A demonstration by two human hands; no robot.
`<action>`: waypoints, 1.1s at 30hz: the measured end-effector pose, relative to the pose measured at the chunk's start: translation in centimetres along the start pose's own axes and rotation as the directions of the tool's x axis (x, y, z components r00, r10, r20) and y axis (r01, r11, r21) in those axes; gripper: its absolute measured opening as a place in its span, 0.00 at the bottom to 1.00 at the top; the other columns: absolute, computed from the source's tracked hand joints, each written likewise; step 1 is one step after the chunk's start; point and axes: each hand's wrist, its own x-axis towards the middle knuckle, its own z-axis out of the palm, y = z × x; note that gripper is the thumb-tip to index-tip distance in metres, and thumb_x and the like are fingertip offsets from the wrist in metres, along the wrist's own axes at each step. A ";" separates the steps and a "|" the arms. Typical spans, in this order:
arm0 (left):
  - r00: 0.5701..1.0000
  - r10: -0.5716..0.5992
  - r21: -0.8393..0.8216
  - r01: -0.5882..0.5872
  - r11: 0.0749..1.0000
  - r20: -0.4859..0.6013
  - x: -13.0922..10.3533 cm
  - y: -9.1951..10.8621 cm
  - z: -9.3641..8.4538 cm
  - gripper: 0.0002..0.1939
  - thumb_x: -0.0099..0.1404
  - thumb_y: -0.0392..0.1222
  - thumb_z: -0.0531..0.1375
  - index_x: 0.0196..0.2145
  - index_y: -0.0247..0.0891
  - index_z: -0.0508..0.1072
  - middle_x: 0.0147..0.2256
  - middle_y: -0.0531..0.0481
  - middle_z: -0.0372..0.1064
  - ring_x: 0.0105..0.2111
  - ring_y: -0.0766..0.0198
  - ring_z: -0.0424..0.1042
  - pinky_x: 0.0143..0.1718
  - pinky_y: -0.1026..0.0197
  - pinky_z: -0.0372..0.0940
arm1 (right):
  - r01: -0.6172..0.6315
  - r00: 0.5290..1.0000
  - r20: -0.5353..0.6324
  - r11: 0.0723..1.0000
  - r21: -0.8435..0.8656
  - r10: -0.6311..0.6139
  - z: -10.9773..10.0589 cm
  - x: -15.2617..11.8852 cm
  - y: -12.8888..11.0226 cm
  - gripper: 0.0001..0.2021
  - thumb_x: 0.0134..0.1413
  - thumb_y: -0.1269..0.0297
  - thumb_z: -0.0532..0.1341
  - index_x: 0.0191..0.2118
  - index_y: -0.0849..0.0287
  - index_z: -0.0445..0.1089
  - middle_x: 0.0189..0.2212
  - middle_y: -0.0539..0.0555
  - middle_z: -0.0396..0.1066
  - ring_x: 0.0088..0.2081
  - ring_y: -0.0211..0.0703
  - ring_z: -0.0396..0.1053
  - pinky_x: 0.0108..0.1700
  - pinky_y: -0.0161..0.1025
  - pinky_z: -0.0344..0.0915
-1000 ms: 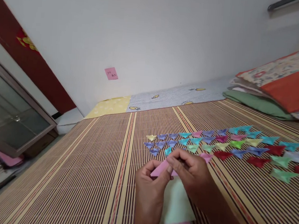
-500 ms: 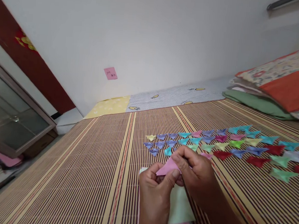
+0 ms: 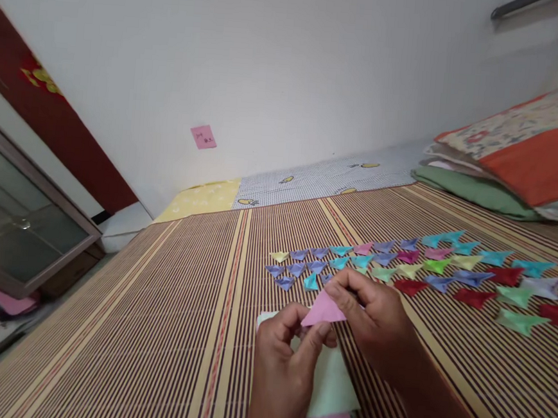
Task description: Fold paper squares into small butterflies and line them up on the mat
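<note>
A small pink piece of folded paper [image 3: 323,310], triangular in outline, is held up between both hands. My left hand [image 3: 286,358] pinches its lower left part between thumb and fingers. My right hand [image 3: 371,319] grips the top corner, thumb in front. Beneath my hands lies a stack of paper sheets [image 3: 335,384], pale green on top with pink showing at the lower edge; my left hand hides part of it. Beyond the hands, several folded paper boats [image 3: 441,265] in many colours stand in rows on the striped mat.
The striped mat [image 3: 153,328] spreads across the bed. Folded bedding [image 3: 534,158] is piled at the right. A patterned cloth [image 3: 305,180] lines the wall side, where a pink note [image 3: 203,137] is stuck. A glass-fronted cabinet [image 3: 22,214] stands at the left.
The pink paper has tilted so that more of its triangular face shows, and my thumbs have moved apart. The whole view has shifted slightly.
</note>
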 end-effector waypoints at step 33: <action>0.995 -0.093 -0.185 0.099 0.978 0.044 0.7 -0.1 -0.3 0.11 0.61 0.45 0.67 0.28 0.34 0.79 0.22 0.51 0.74 0.25 0.64 0.69 0.32 0.64 0.63 | -0.303 0.876 0.467 0.895 0.327 0.125 -1.1 -0.1 0.2 0.12 0.62 0.57 0.65 0.31 0.59 0.69 0.23 0.47 0.70 0.27 0.38 0.67 0.30 0.35 0.62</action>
